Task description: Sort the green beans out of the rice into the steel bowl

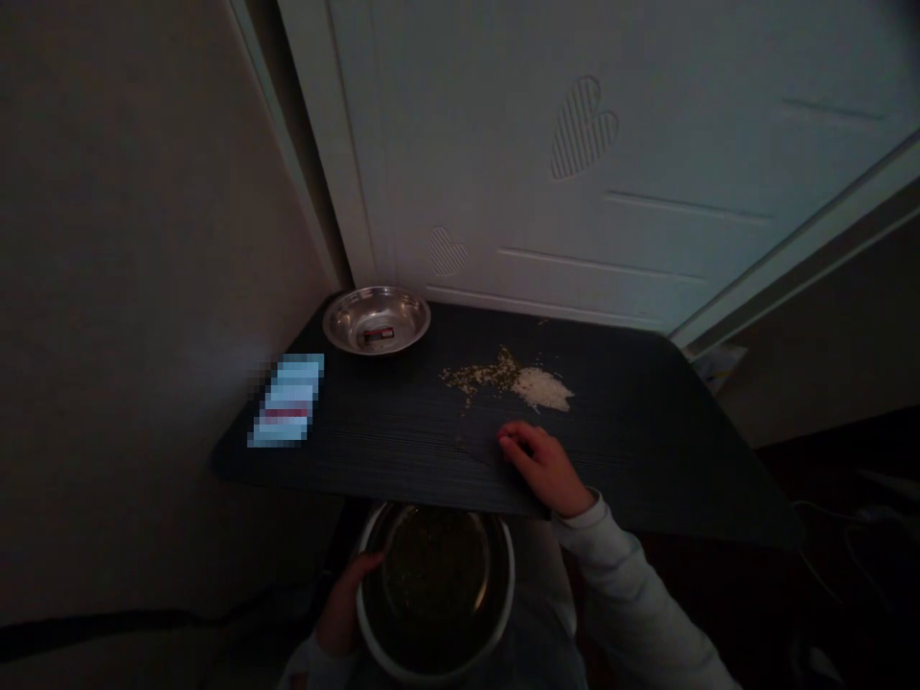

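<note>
My left hand grips the rim of a steel bowl, holding it just below the near edge of the dark table; the bowl holds greenish grains. My right hand rests on the table near its front edge, fingers curled together and pressed to the surface. Just beyond its fingertips lie a pile of white grains and a spread of greenish grains.
An empty steel dish stands at the table's far left corner. A small blurred-out card or packet lies near the left edge. A white panelled door stands right behind the table. The scene is dim.
</note>
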`<state>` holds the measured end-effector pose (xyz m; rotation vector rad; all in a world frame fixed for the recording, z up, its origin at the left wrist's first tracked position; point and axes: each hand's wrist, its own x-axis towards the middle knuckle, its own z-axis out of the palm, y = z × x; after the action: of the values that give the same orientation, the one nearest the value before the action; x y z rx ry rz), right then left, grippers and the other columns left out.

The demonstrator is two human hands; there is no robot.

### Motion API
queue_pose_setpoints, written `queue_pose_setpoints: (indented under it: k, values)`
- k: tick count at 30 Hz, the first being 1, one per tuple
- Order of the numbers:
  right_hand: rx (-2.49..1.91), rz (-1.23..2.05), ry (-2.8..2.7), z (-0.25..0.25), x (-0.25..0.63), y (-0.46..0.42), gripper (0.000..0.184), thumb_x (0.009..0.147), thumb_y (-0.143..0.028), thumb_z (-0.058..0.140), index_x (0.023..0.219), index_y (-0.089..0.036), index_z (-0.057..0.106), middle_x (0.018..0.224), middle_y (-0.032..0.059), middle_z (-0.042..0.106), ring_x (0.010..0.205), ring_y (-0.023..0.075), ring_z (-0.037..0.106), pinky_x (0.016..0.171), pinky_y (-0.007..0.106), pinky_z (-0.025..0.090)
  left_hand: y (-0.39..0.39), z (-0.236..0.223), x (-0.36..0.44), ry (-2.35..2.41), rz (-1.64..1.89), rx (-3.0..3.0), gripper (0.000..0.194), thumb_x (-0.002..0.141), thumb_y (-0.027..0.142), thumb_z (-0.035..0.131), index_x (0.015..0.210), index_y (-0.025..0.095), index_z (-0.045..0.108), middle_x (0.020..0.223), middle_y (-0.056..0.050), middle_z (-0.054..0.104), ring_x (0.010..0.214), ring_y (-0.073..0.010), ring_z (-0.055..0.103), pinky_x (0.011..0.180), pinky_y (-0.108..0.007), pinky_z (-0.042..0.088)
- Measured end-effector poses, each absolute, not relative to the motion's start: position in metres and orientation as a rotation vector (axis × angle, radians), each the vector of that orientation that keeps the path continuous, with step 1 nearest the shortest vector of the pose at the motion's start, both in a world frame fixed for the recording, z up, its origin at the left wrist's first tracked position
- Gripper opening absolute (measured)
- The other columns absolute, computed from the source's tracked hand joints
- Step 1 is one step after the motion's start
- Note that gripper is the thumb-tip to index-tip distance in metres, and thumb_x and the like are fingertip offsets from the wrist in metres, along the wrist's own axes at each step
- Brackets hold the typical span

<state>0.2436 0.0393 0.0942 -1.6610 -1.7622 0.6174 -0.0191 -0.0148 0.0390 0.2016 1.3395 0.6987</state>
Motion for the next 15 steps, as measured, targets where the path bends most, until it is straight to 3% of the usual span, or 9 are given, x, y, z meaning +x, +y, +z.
queue_pose_setpoints:
  k: [4,9,15]
  values:
    - [-1.653,0.613,-1.811,0.0972,0.2400,0.0374,0.018,0.085,-0.031,0.045,0.083,-0.020,0.059,0.066,-0.0004,0.062,0.063,0.0141,0.054,0.068,0.029,0.038,-0.0111,0.0333,-0.0174,1.362,0.671,0.216,0.008,0.051,0.022,0.066,0.045,0.021,0.061,0.053,-0.006,0.069,0.078,-0.0331,0.066,0.084,-0.045,0.045]
    - [-1.597,0.660,-1.747,0.0954,0.2401,0.0348,0.019,0.084,-0.033,0.045,0.082,-0.020,0.058,0.067,-0.0003,0.061,0.064,0.0137,0.054,0.068,0.028,0.039,-0.0116,0.0296,-0.0215,1.318,0.674,0.292,0.006,0.052,0.025,0.067,0.050,0.020,0.065,0.055,-0.005,0.070,0.076,-0.0302,0.066,0.079,-0.042,0.048]
    - [-1.579,0.751,-1.534,0.0910,0.2449,0.0370,0.023,0.083,-0.037,0.045,0.086,-0.018,0.058,0.066,-0.0001,0.059,0.061,0.0126,0.054,0.058,0.024,0.041,-0.0124,0.0379,-0.0186,1.392,0.719,0.276,0.010,0.046,0.027,0.069,0.040,0.022,0.063,0.046,-0.002,0.065,0.057,-0.0238,0.061,0.067,-0.036,0.048]
